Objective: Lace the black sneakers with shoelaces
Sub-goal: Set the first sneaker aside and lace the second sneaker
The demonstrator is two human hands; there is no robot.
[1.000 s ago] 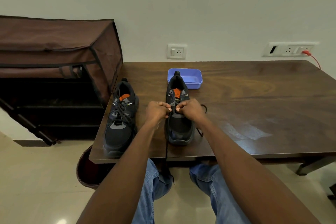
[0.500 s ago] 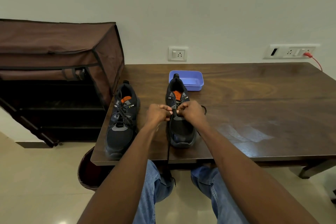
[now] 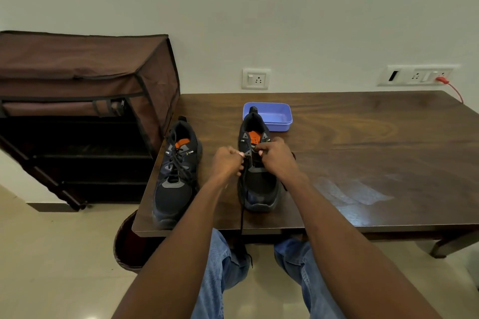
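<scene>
While both hands, left hand (image 3: 227, 162) and right hand (image 3: 276, 155), pinch the thin black shoelace (image 3: 241, 217) at the unlaced black mesh sneaker (image 3: 259, 184) at twelve o'clock, threading the next eyelet likely follows.

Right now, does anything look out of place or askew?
Only small things: a loose shoelace from the right sneaker hangs over the table edge, and the laced left sneaker sits close to the table's corner.
</scene>
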